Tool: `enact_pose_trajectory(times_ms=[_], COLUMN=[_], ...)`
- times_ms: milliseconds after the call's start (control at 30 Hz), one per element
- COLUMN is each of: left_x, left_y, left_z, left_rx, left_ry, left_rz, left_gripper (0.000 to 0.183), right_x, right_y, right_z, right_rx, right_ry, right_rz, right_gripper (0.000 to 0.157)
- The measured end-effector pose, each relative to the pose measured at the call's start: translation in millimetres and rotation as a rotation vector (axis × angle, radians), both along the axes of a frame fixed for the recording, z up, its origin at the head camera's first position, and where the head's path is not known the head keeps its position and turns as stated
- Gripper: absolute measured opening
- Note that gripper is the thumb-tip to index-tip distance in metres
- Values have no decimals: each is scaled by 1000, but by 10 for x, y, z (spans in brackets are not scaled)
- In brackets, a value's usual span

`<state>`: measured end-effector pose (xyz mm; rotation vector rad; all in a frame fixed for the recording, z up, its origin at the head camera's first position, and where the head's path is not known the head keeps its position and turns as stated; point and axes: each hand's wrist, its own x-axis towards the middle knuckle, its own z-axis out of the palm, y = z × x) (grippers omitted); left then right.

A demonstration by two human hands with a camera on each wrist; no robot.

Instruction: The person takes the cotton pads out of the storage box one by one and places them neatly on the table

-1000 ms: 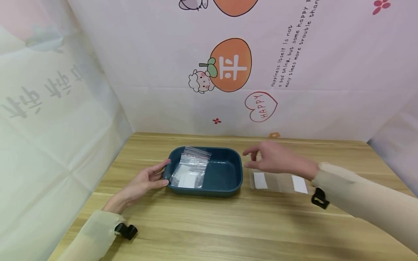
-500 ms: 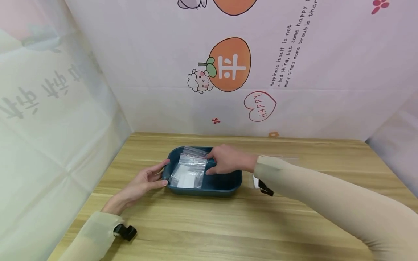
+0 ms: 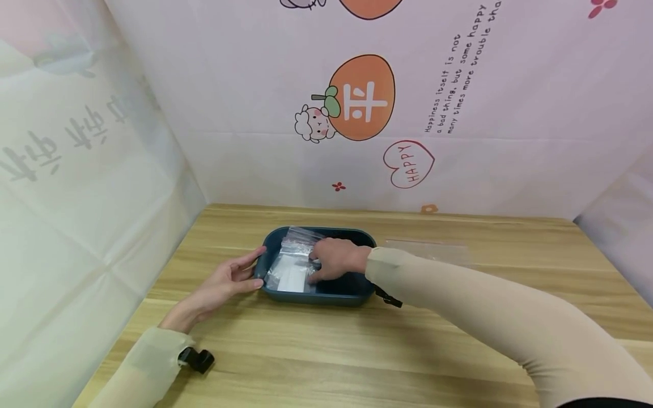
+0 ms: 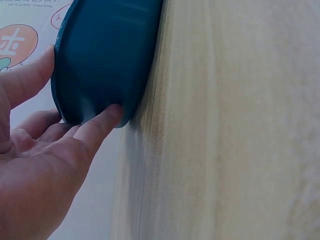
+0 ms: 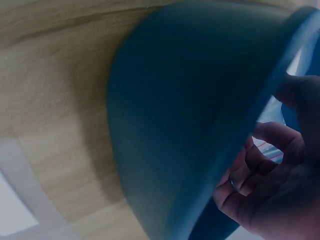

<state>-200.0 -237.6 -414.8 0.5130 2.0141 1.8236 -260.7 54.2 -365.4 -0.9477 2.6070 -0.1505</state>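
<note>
A dark blue rectangular plastic box (image 3: 318,298) stands on the wooden table. Small clear zip bags (image 3: 292,266), some with white cards inside, lie at its left end. My left hand (image 3: 232,283) holds that end, thumb and forefinger spread across its rounded rim; in the left wrist view its fingers press the outer wall. My right hand (image 3: 336,259) is down inside the box, its thumb and forefinger apart at the right edge of the bags. From the right wrist, the box's near wall (image 5: 185,115) hides part of that hand.
More clear bags (image 3: 425,248) lie flat on the table right of the box, partly under the right sleeve (image 3: 459,289). A white bag insert (image 5: 12,210) shows there in the right wrist view. Printed cloth walls (image 3: 245,113) close off the back and sides.
My right hand has moved left from above the table bags into the box, reaching the bags in it. The left hand has stayed at the box's left end.
</note>
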Motion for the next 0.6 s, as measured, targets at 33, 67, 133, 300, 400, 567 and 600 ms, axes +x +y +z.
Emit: enact_pose_trajectory(times_ms=[33,67,133,300,400,567,600], left_x=[1,3,5,9,13,20,20], left_y=[0,-1,-2,7,12,8,6], left_z=[1,1,3,14,17,16,16], left_rx=[1,1,2,5,3,-11,-15], left_ry=[0,1,1,0,-1,4,7], left_rz=[0,0,-2,-2,2,8,10], left_gripper=[82,82,82,82,82,82,82], right_x=[0,4,8,8,-2,2,7], right_y=[-14,-25,-39,-35,-15,32,41], right_z=[-14,-23,-40,-60,-61,-59,-60], right_rx=[3,3,-3,-81,-120,-225,-253], right_ry=[4,13,16,0,5,26,27], right_rz=[-8,-14,-28,-78,-89,-74,-71], right_gripper=[49,51,51,45,37,25,24])
